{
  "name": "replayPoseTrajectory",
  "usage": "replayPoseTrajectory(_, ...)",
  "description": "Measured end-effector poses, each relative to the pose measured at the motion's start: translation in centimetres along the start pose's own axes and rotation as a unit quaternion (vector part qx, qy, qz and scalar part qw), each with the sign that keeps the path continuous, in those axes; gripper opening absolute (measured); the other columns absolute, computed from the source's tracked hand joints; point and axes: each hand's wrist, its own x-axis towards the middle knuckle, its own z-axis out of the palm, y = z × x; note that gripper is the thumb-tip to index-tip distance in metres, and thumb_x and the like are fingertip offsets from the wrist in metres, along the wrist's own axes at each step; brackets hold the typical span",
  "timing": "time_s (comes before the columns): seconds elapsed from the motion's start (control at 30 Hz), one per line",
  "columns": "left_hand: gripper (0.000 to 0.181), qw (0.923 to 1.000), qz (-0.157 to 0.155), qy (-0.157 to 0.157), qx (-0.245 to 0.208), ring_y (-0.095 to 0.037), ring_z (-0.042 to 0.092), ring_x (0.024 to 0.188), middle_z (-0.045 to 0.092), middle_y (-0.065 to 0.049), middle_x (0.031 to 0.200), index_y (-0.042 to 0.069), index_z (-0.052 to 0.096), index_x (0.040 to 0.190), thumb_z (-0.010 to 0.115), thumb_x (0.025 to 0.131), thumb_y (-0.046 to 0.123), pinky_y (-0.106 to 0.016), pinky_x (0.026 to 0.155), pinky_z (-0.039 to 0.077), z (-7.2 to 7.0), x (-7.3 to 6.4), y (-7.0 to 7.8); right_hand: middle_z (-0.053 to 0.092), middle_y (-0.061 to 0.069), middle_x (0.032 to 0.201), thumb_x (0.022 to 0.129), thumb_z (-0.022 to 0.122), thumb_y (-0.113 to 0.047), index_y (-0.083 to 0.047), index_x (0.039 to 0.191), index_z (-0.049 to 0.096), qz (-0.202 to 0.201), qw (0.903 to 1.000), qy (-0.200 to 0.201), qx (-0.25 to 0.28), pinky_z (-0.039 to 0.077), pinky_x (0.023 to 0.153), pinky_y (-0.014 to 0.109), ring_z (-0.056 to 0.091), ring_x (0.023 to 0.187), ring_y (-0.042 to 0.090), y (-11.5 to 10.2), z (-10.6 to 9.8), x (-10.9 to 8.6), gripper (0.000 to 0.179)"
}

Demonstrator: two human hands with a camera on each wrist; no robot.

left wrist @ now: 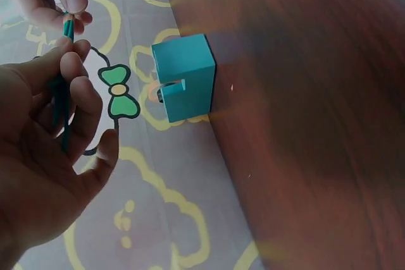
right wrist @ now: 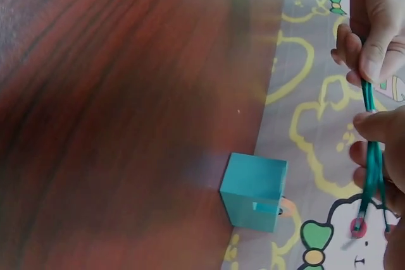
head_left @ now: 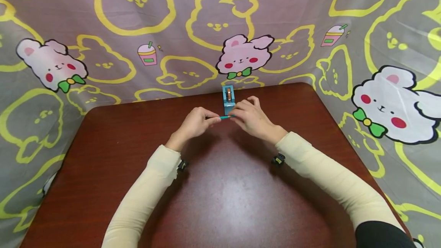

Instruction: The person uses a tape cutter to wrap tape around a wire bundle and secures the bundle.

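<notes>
Both hands are raised over the far part of the table, close together. My left hand (head_left: pixel 202 120) pinches one end of a bundle of thin teal strands (head_left: pixel 224 117) between thumb and fingers. My right hand (head_left: pixel 250 117) pinches the bundle a short way along. In the right wrist view the teal strands (right wrist: pixel 374 162) run past the right fingers and spread into loose ends with small pale tips. A tan band shows on the strands (left wrist: pixel 68 24) between the hands in the left wrist view. Just beyond the hands stands a teal tape dispenser (head_left: pixel 228 97) with a tape roll in it.
The dark reddish-brown wooden table (head_left: pixel 220 202) has rounded far corners. A patterned cloth curtain (head_left: pixel 193 18) with bears and rabbits hangs round the back and sides. The tape dispenser (left wrist: pixel 183 61) sits near the far table edge.
</notes>
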Motion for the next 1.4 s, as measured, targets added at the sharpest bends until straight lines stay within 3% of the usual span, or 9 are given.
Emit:
replayPoseTrajectory(0.23,0.015,0.9863,0.12,0.015,0.112,-0.01,0.061,0.07,0.075,0.0,0.088,0.01,0.082,0.103,0.074,0.093,0.02,-0.032,0.065,0.048,-0.5,-0.2,-0.2,0.068,-0.004,0.099,0.096,0.072,-0.022,-0.016,0.103,0.075,0.032,0.9909,-0.121,0.049,0.028,0.097,0.055,0.059,0.098,0.019,-0.4,-1.2,0.9,0.011)
replayPoseTrajectory(0.4,0.01,0.9716,0.189,0.013,0.142,-0.009,0.061,0.069,0.073,0.001,0.081,0.013,0.082,0.095,0.076,0.092,0.019,-0.037,0.077,0.042,-0.9,-0.3,-0.3,0.067,-0.006,0.09,0.1,0.066,-0.024,-0.014,0.101,0.073,0.091,0.9508,-0.237,0.178,0.028,0.092,0.049,0.058,0.09,0.011,-0.2,-2.0,1.6,0.012)
replayPoseTrajectory(0.5,0.007,0.9687,0.201,0.009,0.146,-0.01,0.061,0.076,0.071,0.004,0.08,0.016,0.082,0.095,0.077,0.091,0.019,-0.04,0.082,0.038,-1.1,-0.4,-0.3,0.067,0.005,0.086,0.103,0.061,-0.022,-0.007,0.1,0.071,0.119,0.9011,-0.295,0.294,0.037,0.086,0.046,0.058,0.08,0.016,0.3,-2.1,1.8,0.018)
replayPoseTrajectory(0.73,0.009,0.974,0.2,0.0,0.106,-0.012,0.055,0.079,0.069,0.002,0.08,0.015,0.082,0.098,0.078,0.089,0.015,-0.04,0.084,0.037,-0.9,-0.6,-0.5,0.067,0.022,0.091,0.107,0.051,-0.022,0.004,0.103,0.067,0.213,0.7322,-0.352,0.543,0.04,0.097,0.061,0.061,0.096,0.041,1.7,-0.9,0.3,0.032)
replayPoseTrajectory(0.83,0.01,0.9752,0.208,0.007,0.076,-0.011,0.054,0.074,0.07,0.003,0.079,0.013,0.082,0.098,0.079,0.088,0.013,-0.037,0.078,0.039,-0.7,-0.6,-0.8,0.067,0.016,0.083,0.108,0.05,-0.023,0.01,0.104,0.066,0.241,0.6832,-0.328,0.606,0.041,0.096,0.059,0.06,0.089,0.039,2.1,-0.2,-0.8,0.037)
replayPoseTrajectory(0.9,0.01,0.9763,0.21,0.012,0.053,-0.011,0.054,0.071,0.07,0.002,0.078,0.012,0.082,0.097,0.079,0.088,0.011,-0.034,0.073,0.041,-0.6,-0.7,-1.1,0.066,0.012,0.08,0.107,0.051,-0.022,0.014,0.106,0.065,0.249,0.6644,-0.313,0.632,0.044,0.095,0.056,0.059,0.084,0.036,2.3,0.1,-1.5,0.039)
replayPoseTrajectory(1.07,0.01,0.9834,0.181,0.018,-0.008,-0.014,0.053,0.07,0.07,-0.003,0.078,0.008,0.082,0.097,0.079,0.087,0.007,-0.03,0.062,0.043,-0.4,-1.0,-1.8,0.064,0.008,0.077,0.107,0.051,-0.019,0.017,0.116,0.063,0.248,0.6696,-0.294,0.635,0.048,0.09,0.043,0.058,0.083,0.026,2.5,0.3,-2.9,0.039)
replayPoseTrajectory(1.3,0.013,0.9944,0.098,0.021,-0.036,-0.015,0.051,0.067,0.066,0.003,0.077,0.01,0.082,0.1,0.079,0.088,0.01,-0.027,0.057,0.041,0.1,-1.5,-2.4,0.061,0.006,0.074,0.101,0.064,-0.021,0.012,0.123,0.063,0.303,0.7201,-0.256,0.569,0.047,0.08,0.045,0.054,0.075,0.025,2.4,-0.1,-3.4,0.039)
replayPoseTrajectory(1.4,0.014,0.9965,0.07,0.025,-0.037,-0.014,0.055,0.07,0.069,0.004,0.081,0.01,0.081,0.1,0.079,0.088,0.015,-0.028,0.06,0.044,0.3,-1.5,-2.6,0.061,0.008,0.077,0.098,0.068,-0.018,0.01,0.124,0.062,0.324,0.7311,-0.232,0.554,0.048,0.077,0.047,0.056,0.075,0.024,2.5,-0.1,-3.6,0.039)
